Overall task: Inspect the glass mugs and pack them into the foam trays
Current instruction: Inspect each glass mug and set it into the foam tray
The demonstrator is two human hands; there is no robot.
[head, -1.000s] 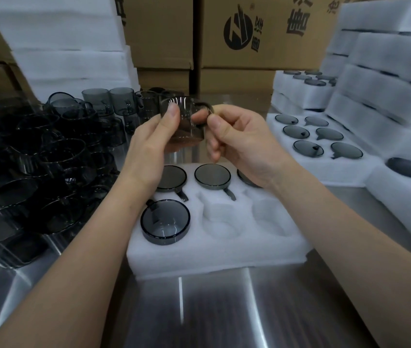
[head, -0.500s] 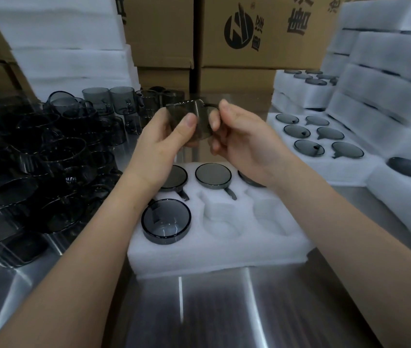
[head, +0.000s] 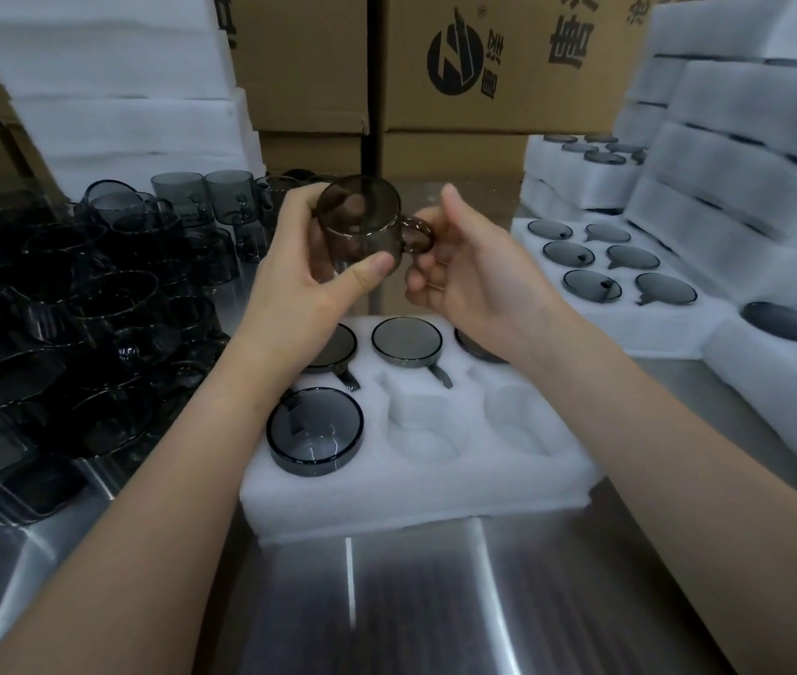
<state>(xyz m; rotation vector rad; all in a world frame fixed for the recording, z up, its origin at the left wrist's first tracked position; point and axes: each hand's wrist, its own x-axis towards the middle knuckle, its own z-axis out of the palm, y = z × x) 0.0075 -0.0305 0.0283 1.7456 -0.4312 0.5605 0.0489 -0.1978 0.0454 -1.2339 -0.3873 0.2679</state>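
Note:
A smoky grey glass mug (head: 357,221) is held up above the table on its side, its handle pointing right. My left hand (head: 299,285) grips its body, thumb in front and fingers behind. My right hand (head: 479,280) sits just right of the handle with relaxed fingers and thumb raised, holding nothing. Below lies a white foam tray (head: 411,484). Three upturned mugs fill its back row and one more mug (head: 314,431) sits front left. The front middle pocket (head: 428,431) and front right pocket (head: 518,421) are empty.
Several loose grey mugs (head: 94,309) crowd the steel table on the left. Filled foam trays (head: 611,265) and stacked trays (head: 752,138) stand on the right. Cardboard boxes (head: 484,65) and a foam stack (head: 119,90) line the back.
The mug has been turned in my hands so its handle now points right. My right hand has let go of it and opened beside the handle.

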